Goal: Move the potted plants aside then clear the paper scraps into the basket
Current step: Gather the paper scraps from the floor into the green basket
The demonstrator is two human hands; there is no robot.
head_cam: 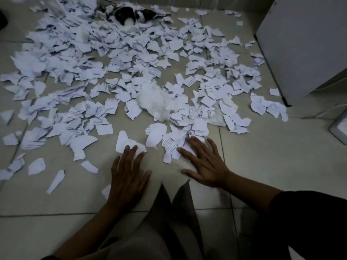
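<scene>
Torn white paper scraps [120,59] with blue writing cover most of the tiled floor [272,166] ahead of me. A crumpled white tissue [154,100] lies in the middle of the pile. My left hand [127,177] lies flat on the floor, fingers straight, its fingertips touching a white scrap [124,140]. My right hand [204,164] is spread flat, fingers resting on lined scraps [170,145] at the near edge of the pile. No potted plants or basket can be seen.
A white cabinet [304,44] stands at the right, with a grey object [339,128] beside its base. Dark, blurred items [129,15] lie at the far edge among the scraps. My knees and clothing [169,231] fill the bottom centre.
</scene>
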